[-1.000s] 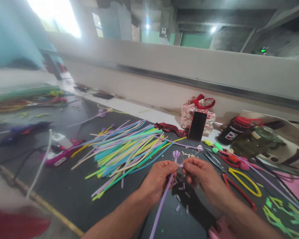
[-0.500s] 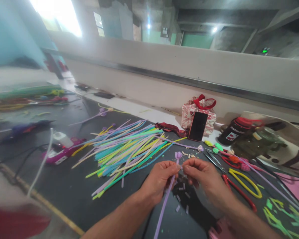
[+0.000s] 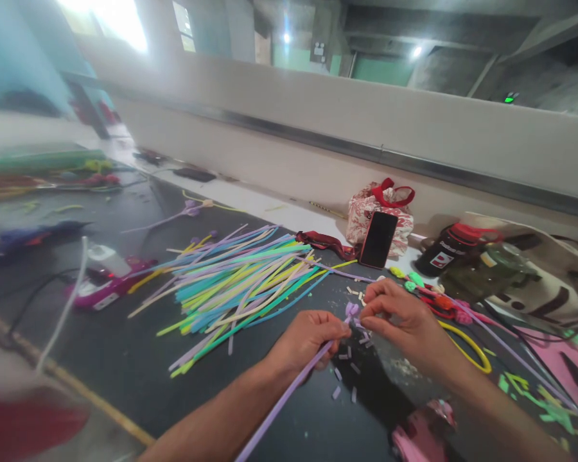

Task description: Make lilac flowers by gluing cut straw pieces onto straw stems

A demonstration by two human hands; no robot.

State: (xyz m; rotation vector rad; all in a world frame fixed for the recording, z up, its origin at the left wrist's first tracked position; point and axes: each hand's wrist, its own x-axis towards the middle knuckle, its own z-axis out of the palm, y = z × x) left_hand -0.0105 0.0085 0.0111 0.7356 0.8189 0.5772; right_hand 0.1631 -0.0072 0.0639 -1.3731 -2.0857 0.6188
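Observation:
My left hand [image 3: 313, 337] is closed in a pinch round a long purple pipe cleaner [image 3: 282, 407], just below its top. A small purple bud-like head [image 3: 351, 310] stands out past my left thumb and fingertips. The stem slants down toward the lower left, over my left forearm. Just right of the bud is my right hand [image 3: 397, 314], thumb and forefinger drawn close together. Whether they hold a small piece or touch the bud is hard to make out. Short purple cut bits [image 3: 345, 372] lie on the dark table beneath.
A pile of coloured pipe cleaners [image 3: 241, 282] lies left of my hands. Behind stand a phone [image 3: 378, 239], a patterned bag [image 3: 359, 212] and a black bottle [image 3: 443, 250]. A yellow handle loop [image 3: 472, 346] shows beyond my right wrist. At left sits a purple power strip [image 3: 110, 289].
My right hand has risen and moved right, slightly off the bud. The bud now tips more to the right, and the stem's lower end has swung left. The view has shifted a little.

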